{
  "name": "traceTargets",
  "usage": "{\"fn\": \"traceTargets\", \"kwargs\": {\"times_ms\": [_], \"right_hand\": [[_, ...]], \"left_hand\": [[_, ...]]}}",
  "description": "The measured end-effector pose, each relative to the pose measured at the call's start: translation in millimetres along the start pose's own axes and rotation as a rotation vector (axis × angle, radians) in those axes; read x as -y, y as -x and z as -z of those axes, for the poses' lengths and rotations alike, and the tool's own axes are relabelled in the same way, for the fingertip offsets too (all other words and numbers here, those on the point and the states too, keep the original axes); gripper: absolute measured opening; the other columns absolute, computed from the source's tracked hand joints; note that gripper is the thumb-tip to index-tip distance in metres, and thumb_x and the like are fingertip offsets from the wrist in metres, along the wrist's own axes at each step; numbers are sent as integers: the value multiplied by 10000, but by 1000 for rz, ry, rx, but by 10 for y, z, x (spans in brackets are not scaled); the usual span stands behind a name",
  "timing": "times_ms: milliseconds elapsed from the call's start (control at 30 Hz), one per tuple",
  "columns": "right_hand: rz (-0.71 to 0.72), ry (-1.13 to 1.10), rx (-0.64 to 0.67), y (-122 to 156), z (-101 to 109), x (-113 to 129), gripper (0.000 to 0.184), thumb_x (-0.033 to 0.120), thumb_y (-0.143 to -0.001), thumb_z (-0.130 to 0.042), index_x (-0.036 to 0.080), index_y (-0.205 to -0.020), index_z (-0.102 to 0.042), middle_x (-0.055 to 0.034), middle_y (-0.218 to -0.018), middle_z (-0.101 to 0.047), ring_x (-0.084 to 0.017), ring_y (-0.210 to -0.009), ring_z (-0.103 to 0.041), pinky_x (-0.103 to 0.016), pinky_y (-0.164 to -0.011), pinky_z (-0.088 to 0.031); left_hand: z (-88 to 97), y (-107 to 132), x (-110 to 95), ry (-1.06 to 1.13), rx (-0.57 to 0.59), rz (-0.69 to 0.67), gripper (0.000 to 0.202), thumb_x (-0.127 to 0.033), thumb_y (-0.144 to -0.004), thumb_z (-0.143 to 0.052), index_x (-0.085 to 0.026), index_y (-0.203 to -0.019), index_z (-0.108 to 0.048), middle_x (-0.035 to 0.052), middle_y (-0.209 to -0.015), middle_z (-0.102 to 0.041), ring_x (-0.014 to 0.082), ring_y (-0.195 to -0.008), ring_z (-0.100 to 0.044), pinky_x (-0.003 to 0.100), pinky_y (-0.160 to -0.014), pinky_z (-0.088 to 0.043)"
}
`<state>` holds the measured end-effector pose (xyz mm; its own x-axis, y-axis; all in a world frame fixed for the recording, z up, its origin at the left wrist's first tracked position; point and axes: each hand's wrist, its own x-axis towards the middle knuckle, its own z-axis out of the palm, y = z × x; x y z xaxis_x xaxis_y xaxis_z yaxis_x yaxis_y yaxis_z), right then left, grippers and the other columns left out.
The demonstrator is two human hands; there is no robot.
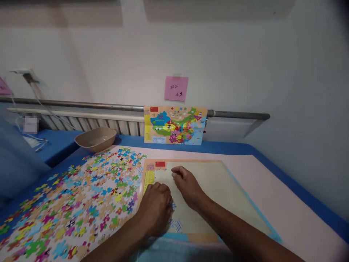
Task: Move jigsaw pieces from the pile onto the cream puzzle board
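Jigsaw pieces [89, 203] just beside left hand [154, 209] on puzzle board [207, 189].

Colourful jigsaw pieces [81, 203] lie beside the map tray [212, 189].

The camera sits on the person's head and faces forward and down, so both forearms enter from the bottom edge, with the left hand [155, 207] and right hand [188, 185] just below the middle of the frame. It looks from close above a puzzle board [209, 189] and the loose puzzle pieces [81, 203] beside it, across a pink mat [253, 189]. The wide view reaches up to a white wall [231, 62] farther ahead, which fills the top half.
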<state>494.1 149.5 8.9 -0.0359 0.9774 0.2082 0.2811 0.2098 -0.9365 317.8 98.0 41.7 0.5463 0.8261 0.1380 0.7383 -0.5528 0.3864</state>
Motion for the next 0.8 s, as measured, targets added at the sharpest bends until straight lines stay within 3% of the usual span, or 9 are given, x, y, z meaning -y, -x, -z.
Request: {"fn": "traceTargets", "kwargs": {"times_ms": [167,300,467,667,800], "right_hand": [[50,148,72,325,163,244,209,333,-952,-556,219,-1085,-670,-26,-929,-675,-218,-839,-612,-363,-792,-459],[76,246,109,469,227,248,193,310,-960,-538,222,-1076,-663,-37,-978,-678,-227,-874,-617,-372,-819,-447],[97,319,150,508,249,177,170,284,-971,-506,217,-1045,-643,-37,-957,-668,-224,-854,-615,-363,-786,-449],[173,438,255,509,308,254,142,196,-976,-489,215,-990,-629,-50,-988,-639,-234,-926,-589,-369,-833,-432],[220,522,331,534,352,294,131,146,-983,-506,209,-978,-621,-55,-1000,-616,-243,-954,-559,-372,-847,-430]], "left_hand": [[-36,-21,63,17,3,12,64,-158,-797,-682,-203,-839,-700,48,-1024,-713,267,-1020,-595,439,-909,-414],[-55,-23,92,32,4,-2,68,-149,-806,-713,-210,-793,-684,34,-1005,-712,260,-1005,-600,425,-896,-417],[-44,-9,83,54,-18,-14,110,-134,-812,-734,-207,-756,-673,31,-1021,-719,258,-1019,-605,420,-901,-424],[-30,-2,72,84,-35,-38,113,-112,-790,-738,-219,-785,-703,22,-1097,-729,267,-1064,-609,433,-924,-432],[56,130,171,111,-91,-65,184,-81,-822,-679,-231,-919,-724,29,-1177,-713,261,-1095,-600,435,-953,-448]]}}
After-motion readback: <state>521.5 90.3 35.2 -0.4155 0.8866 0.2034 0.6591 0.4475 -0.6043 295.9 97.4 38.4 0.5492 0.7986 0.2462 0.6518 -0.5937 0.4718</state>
